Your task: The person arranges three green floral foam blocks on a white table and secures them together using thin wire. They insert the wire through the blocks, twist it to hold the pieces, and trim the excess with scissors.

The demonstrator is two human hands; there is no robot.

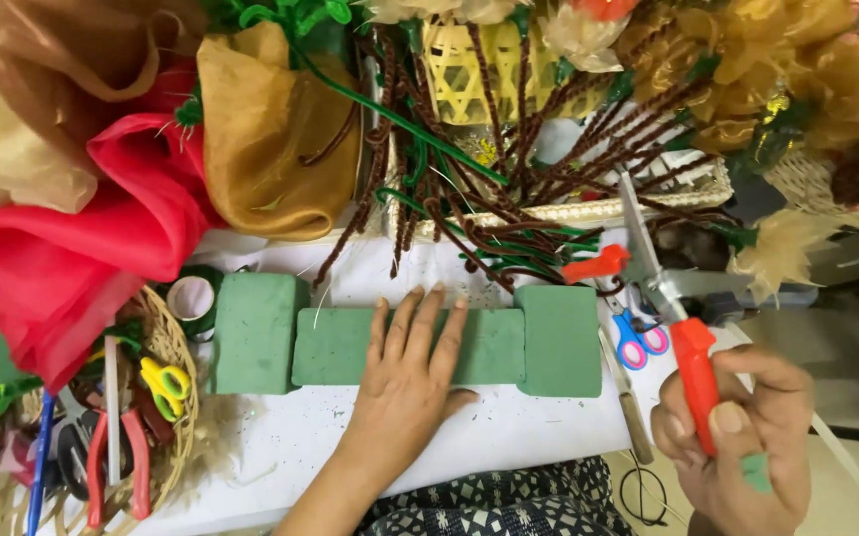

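Observation:
My left hand (408, 375) lies flat, fingers spread, on the middle green foam block (335, 347), a long low piece. Taller green foam blocks stand against each of its ends, one at the left (256, 333) and one at the right (561, 340). My right hand (742, 437) is off to the right of the blocks and grips the red handle of a pair of garden shears (676, 316). The shears' metal blades point up and away from me. A small green foam scrap (758, 472) is pinched under the fingers of that hand.
A woven basket (176, 417) at the left holds pliers, yellow scissors and other tools. Small blue and pink scissors (633, 338) and a knife (628, 402) lie right of the blocks. Red and gold fabric (102, 228), brown and green pipe cleaners (469, 189) and a tape roll (191, 298) crowd the back.

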